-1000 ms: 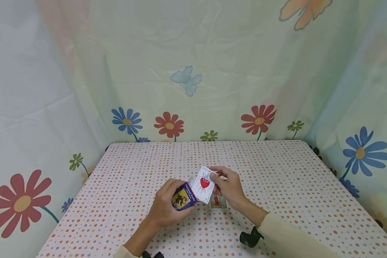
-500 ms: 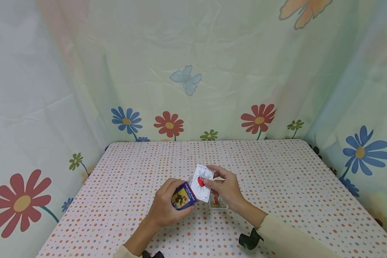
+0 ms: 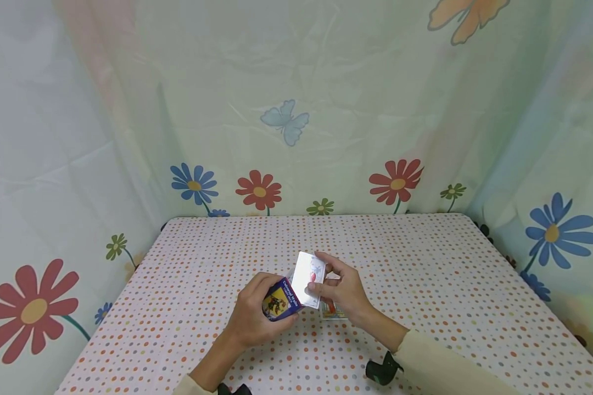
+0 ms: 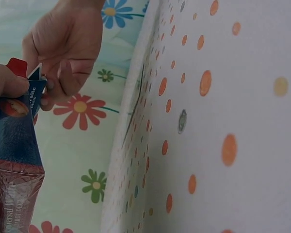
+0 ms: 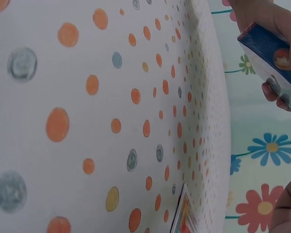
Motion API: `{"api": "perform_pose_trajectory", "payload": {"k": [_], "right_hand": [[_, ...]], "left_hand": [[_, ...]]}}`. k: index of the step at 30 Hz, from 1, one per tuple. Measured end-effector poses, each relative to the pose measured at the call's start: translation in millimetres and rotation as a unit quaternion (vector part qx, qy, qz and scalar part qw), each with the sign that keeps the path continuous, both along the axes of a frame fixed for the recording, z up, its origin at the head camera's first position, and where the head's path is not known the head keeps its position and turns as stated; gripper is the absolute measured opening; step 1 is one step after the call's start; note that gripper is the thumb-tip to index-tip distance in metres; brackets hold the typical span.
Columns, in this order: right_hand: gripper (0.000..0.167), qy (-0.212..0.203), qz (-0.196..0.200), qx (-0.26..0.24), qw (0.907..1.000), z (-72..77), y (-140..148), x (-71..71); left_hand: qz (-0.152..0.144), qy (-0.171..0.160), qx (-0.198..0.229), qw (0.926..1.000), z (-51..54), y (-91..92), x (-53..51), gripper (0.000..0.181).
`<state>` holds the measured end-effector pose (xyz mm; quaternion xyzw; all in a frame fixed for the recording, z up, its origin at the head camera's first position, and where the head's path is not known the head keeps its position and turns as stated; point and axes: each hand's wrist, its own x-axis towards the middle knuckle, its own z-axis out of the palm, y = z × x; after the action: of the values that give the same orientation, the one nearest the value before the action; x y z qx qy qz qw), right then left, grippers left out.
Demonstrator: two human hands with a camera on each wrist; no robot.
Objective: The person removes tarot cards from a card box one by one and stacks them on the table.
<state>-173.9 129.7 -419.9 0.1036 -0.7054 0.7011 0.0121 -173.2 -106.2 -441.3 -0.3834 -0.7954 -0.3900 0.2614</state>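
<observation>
The dotted table (image 3: 217, 247) was enclosed on three sides by pale curtains (image 3: 217, 82), on which red, blue and green flowers (image 3: 259, 192) were printed low down and butterflies (image 3: 290, 127) were set above.

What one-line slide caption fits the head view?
Above a dotted table, the left hand grips a Universal Waite box; the right hand pinches a shiny card.

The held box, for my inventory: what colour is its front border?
Dark blue on the box, clearest in the head view.
</observation>
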Motion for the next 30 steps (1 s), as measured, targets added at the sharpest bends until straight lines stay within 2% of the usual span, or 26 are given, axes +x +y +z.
{"api": "perform_pose_trajectory", "payload": {"k": [8,16,22,30], "right_hand": [[0.074,0.007,0.012,0.004,0.9999,0.2,-1.9,1.5],[0.065,-0.022,0.0,0.004,0.9998,0.5,-4.8,3.8],[0.066,-0.028,0.004,-0.013,0.9995,-1.4,-4.2,3.9],[0.069,-0.026,-0.01,-0.03,0.9992,-2.3,-1.4,1.7]], "left_hand": [[0.001,0.001,-0.002,1.0,-1.2,0.3,-0.5,0.07],[-0.007,0.007,-0.002,1.0,-3.8,0.7,-1.5,0.07],[-0.003,0.007,-0.003,1.0,-4.1,0.8,-1.3,0.07],[0.004,0.0,0.001,1.0,-3.1,0.3,-1.0,0.074]]}}
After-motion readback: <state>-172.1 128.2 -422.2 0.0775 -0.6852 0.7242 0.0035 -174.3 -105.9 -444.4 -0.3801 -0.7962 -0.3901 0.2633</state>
